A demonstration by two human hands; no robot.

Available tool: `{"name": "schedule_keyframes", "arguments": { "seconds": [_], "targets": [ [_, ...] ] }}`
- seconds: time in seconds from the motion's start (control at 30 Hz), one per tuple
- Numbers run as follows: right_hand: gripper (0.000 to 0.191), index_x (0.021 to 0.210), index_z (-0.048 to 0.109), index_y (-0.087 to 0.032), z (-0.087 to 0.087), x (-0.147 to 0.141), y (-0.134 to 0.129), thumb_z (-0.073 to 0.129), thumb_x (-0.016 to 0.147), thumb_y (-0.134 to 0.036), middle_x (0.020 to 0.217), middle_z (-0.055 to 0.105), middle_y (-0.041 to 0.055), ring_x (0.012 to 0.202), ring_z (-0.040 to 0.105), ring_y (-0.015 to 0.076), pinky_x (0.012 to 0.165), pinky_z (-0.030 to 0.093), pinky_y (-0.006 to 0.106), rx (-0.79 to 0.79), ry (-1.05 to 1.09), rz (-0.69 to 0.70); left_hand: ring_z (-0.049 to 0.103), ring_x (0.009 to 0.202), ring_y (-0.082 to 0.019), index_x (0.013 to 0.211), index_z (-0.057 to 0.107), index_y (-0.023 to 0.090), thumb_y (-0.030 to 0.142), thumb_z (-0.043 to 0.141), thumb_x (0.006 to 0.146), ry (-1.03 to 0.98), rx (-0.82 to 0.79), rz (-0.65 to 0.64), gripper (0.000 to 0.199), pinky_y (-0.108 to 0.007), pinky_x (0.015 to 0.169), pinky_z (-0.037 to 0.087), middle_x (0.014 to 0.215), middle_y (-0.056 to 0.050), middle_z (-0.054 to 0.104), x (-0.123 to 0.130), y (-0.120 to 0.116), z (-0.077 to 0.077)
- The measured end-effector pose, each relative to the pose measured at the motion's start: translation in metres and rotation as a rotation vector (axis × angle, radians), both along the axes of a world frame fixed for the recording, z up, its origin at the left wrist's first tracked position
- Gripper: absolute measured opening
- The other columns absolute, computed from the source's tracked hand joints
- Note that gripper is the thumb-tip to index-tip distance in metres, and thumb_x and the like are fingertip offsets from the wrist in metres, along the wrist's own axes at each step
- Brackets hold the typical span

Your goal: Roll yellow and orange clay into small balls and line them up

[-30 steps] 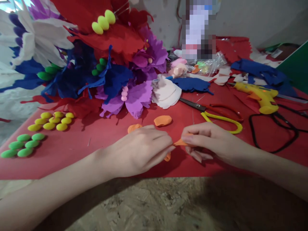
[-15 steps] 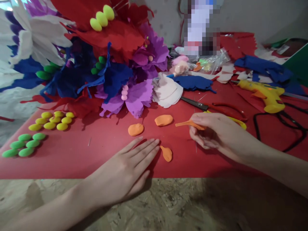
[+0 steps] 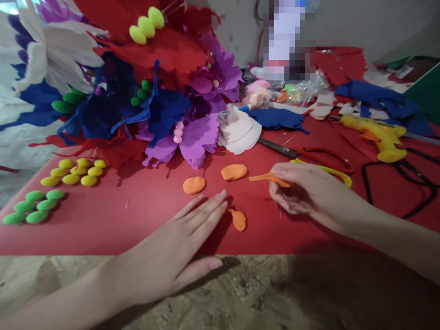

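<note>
Barely anything moved since half a second ago, just the left hand [image 3: 178,250] nudged a bit, thumb swung out over the desk [image 3: 240,293] edge. It's lying flat and released, fingers stretched on the red sheet [image 3: 103,220], tips just beside a small orange piece [image 3: 238,219]. Right hand [image 3: 302,192] is pinching an orange foam strip [image 3: 266,178] between thumb and fingers; its long axis runs roughly left-right, pointy end aimed left, toward the two orange ovals [image 3: 233,172]. Yellow scissors [image 3: 330,170] sit right behind that hand.

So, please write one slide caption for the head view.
Right hand pinches an orange piece; left hand lies flat.
</note>
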State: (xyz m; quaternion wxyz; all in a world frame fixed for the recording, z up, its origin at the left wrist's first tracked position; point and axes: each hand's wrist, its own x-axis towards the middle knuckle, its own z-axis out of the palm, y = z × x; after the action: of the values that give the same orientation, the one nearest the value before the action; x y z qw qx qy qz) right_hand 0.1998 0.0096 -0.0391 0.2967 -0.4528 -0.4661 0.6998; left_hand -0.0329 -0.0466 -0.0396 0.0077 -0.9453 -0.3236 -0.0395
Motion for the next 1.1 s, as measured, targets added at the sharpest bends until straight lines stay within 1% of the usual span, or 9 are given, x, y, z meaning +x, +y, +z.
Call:
{"name": "schedule_keyframes", "arguments": {
  "seconds": [0.1, 0.17, 0.33, 0.4, 0.53, 0.6, 0.77, 0.9, 1.1],
  "targets": [
    [0.033, 0.052, 0.050, -0.015, 0.000, 0.001, 0.001, 0.049, 0.080, -0.032, 0.040, 0.045, -0.0041, 0.033, 0.035, 0.0021, 0.032, 0.024, 0.012, 0.003, -0.012, 0.004, 0.038, 0.124, -0.021, 0.134, 0.022, 0.003, 0.046, 0.031, 0.088, 0.070, 0.011, 0.013, 0.063, -0.035, 0.100, 0.036, 0.134, -0.016, 0.039, 0.006, -0.004, -0.004],
    [0.033, 0.051, 0.049, -0.015, 0.000, 0.001, 0.002, 0.048, 0.080, -0.031, 0.040, 0.044, -0.0043, 0.032, 0.035, 0.0024, 0.031, 0.023, 0.013, 0.017, -0.029, 0.011, 0.037, 0.124, -0.024, 0.133, 0.025, 0.002, 0.052, 0.033, 0.085, 0.096, 0.034, 0.057, 0.070, -0.036, 0.099, 0.037, 0.134, -0.017, 0.038, 0.006, -0.010, -0.005],
    [0.028, 0.060, 0.051, -0.015, -0.003, 0.001, 0.000, 0.046, 0.081, -0.034, 0.051, 0.051, -0.0021, 0.037, 0.036, 0.0033, 0.033, 0.026, 0.015, 0.071, -0.112, 0.097, 0.027, 0.129, -0.028, 0.137, 0.014, 0.004, 0.063, 0.032, 0.079, 0.082, 0.026, 0.034, 0.084, -0.042, 0.100, 0.034, 0.138, -0.019, 0.030, -0.003, -0.014, -0.008],
    [0.023, 0.071, 0.056, -0.015, -0.004, 0.001, -0.001, 0.046, 0.081, -0.033, 0.057, 0.052, -0.0014, 0.039, 0.038, 0.0037, 0.034, 0.027, 0.016, 0.087, -0.118, 0.143, 0.027, 0.129, -0.025, 0.138, 0.003, 0.007, 0.056, 0.032, 0.084, 0.038, -0.023, 0.037, 0.079, -0.040, 0.101, 0.033, 0.139, -0.017, 0.028, -0.005, -0.013, -0.007],
    [0.021, 0.092, 0.060, -0.014, -0.003, 0.001, -0.002, 0.045, 0.082, -0.024, 0.048, 0.047, -0.0048, 0.037, 0.038, 0.0038, 0.037, 0.028, 0.017, 0.046, -0.068, 0.198, 0.027, 0.129, -0.020, 0.138, -0.007, 0.012, 0.039, 0.029, 0.090, -0.040, -0.106, 0.110, 0.066, -0.039, 0.103, 0.031, 0.141, -0.012, 0.028, -0.001, -0.009, -0.001],
    [0.022, 0.094, 0.061, -0.012, -0.002, 0.001, -0.002, 0.046, 0.082, -0.023, 0.046, 0.046, -0.0049, 0.037, 0.039, 0.0040, 0.038, 0.029, 0.018, 0.012, -0.033, 0.216, 0.029, 0.129, -0.021, 0.139, 0.000, 0.011, 0.036, 0.029, 0.090, -0.067, -0.105, 0.129, 0.061, -0.042, 0.103, 0.030, 0.139, -0.012, 0.033, 0.005, -0.008, 0.001],
    [0.016, 0.086, 0.062, -0.016, -0.003, 0.002, -0.001, 0.049, 0.078, -0.018, 0.059, 0.049, -0.0035, 0.040, 0.041, 0.0029, 0.036, 0.029, 0.017, -0.092, 0.068, 0.155, 0.046, 0.118, -0.024, 0.125, 0.039, 0.003, 0.032, 0.036, 0.088, -0.045, -0.127, 0.139, 0.047, -0.046, 0.102, 0.032, 0.126, -0.017, 0.049, 0.023, -0.007, -0.001],
    [0.011, 0.081, 0.060, -0.016, -0.003, 0.002, 0.001, 0.053, 0.074, -0.022, 0.063, 0.048, -0.0044, 0.038, 0.044, 0.0032, 0.035, 0.031, 0.017, -0.116, 0.131, 0.124, 0.046, 0.118, -0.023, 0.122, 0.046, 0.007, 0.029, 0.039, 0.087, -0.071, -0.119, 0.132, 0.041, -0.047, 0.103, 0.031, 0.127, -0.013, 0.049, 0.030, -0.007, -0.006],
    [0.012, 0.078, 0.056, -0.016, -0.003, 0.003, -0.001, 0.063, 0.071, -0.022, 0.054, 0.048, -0.0080, 0.031, 0.038, -0.0009, 0.033, 0.023, 0.013, -0.017, -0.012, 0.089, 0.051, 0.113, -0.022, 0.118, 0.051, 0.013, 0.024, 0.038, 0.088, -0.107, -0.021, 0.052, 0.035, -0.047, 0.101, 0.034, 0.121, -0.009, 0.055, 0.034, -0.008, -0.012]
  ]
}}
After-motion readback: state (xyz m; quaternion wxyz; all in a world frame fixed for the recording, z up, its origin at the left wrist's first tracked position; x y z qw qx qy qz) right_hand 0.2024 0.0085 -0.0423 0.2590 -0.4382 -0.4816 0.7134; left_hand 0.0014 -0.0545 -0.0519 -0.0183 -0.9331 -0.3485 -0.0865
